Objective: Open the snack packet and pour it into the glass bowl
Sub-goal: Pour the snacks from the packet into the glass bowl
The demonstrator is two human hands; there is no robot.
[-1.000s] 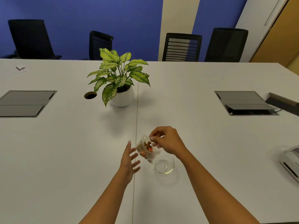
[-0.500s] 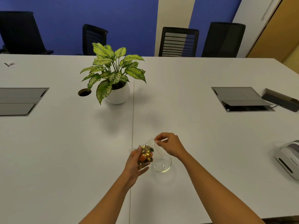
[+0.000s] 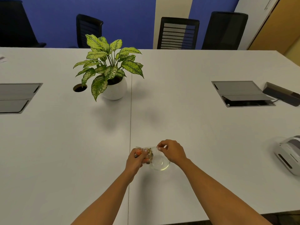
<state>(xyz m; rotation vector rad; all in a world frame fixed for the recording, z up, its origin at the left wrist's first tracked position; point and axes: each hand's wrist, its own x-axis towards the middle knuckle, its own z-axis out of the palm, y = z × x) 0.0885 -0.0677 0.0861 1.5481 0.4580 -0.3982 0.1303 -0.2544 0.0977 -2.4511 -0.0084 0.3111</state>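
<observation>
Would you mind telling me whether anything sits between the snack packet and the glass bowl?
Nothing visible does. Both hands hold the snack packet just above the glass bowl, which looks empty; the left hand grips it and the right hand pinches its top.

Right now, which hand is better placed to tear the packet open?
Right. The right hand pinches the packet's top edge over the bowl; the left hand wraps its filled body, steadying it.

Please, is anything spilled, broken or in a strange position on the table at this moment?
Nothing stands out. Both hands hold the snack packet over the glass bowl, which looks empty, and no snacks lie on the table. The potted plant stands upright.
</observation>
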